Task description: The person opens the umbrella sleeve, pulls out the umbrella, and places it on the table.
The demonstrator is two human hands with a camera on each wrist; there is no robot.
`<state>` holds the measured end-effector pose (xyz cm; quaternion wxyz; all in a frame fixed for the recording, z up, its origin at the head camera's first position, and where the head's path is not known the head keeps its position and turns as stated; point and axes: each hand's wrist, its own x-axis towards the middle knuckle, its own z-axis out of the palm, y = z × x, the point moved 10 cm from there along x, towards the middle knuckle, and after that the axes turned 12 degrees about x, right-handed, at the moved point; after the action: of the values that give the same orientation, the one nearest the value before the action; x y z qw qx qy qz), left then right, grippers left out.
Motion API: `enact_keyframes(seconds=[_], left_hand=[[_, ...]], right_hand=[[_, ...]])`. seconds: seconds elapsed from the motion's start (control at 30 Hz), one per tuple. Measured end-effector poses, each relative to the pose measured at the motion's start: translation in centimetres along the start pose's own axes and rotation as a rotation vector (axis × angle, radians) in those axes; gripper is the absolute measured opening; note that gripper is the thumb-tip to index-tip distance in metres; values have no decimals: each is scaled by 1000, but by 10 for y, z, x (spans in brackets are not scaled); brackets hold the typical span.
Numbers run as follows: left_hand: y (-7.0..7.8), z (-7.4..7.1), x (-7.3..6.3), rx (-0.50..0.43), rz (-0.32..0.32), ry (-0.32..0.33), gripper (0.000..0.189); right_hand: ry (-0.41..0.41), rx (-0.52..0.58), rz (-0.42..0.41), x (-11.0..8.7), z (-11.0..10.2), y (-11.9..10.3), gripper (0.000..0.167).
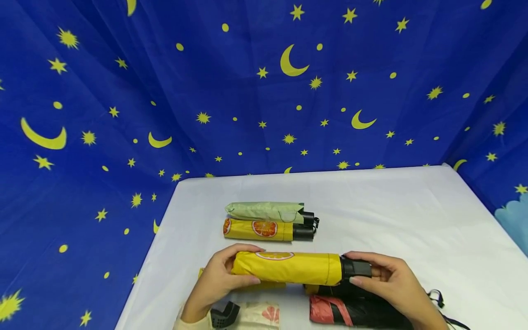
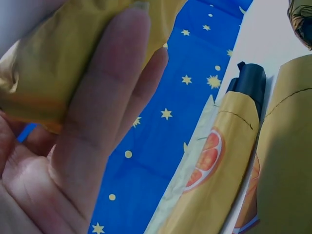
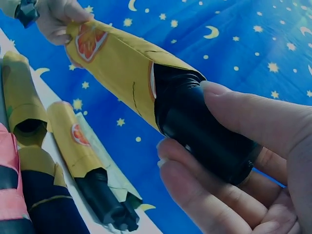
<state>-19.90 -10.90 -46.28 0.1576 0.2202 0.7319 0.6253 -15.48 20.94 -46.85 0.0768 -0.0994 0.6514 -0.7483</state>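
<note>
Both hands hold up a folded umbrella in a yellow sleeve (image 1: 288, 268) printed with citrus slices. My left hand (image 1: 218, 275) grips the sleeve's left end, thumb in front and fingers behind. At the other end, my right hand (image 1: 392, 277) pinches the black handle (image 1: 358, 267) between thumb and fingers. In the right wrist view the handle (image 3: 204, 129) sticks out of the sleeve's mouth. Just beyond the hands lie a yellow citrus-print umbrella (image 1: 257, 230) and a pale green umbrella (image 1: 264, 211), side by side. A yellow sleeve (image 3: 22, 97) with a dark open mouth lies below, mostly hidden in the head view.
Nearer on the white-covered table (image 1: 371, 206) are a red-and-black umbrella (image 1: 363, 314), a black one with a yellow part (image 3: 48, 195), and a cream piece with a pink flower print (image 1: 260, 316). A blue star-and-moon curtain (image 1: 247, 91) surrounds the table.
</note>
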Motion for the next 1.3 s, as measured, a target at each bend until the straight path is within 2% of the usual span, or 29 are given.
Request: enact_keyframes(seconds=[0.2, 0.3, 0.53, 0.93, 1.13, 1.3], left_hand=[[6, -5, 1, 13, 1, 46, 54], [8, -6, 0, 25, 11, 57, 53], [9, -9, -1, 27, 35, 75, 53], [12, -12, -1, 13, 92, 55, 54], [13, -21, -2, 14, 113, 97, 54], [13, -27, -3, 35, 124, 120, 54]], right_hand=[[94, -29, -23, 0, -3, -5, 45], [114, -26, -25, 0, -3, -5, 46], [124, -31, -39, 1, -4, -6, 46], [122, -9, -60, -2, -6, -9, 44], [118, -13, -148, -1, -9, -17, 43], [133, -31, -142, 0, -12, -19, 42]])
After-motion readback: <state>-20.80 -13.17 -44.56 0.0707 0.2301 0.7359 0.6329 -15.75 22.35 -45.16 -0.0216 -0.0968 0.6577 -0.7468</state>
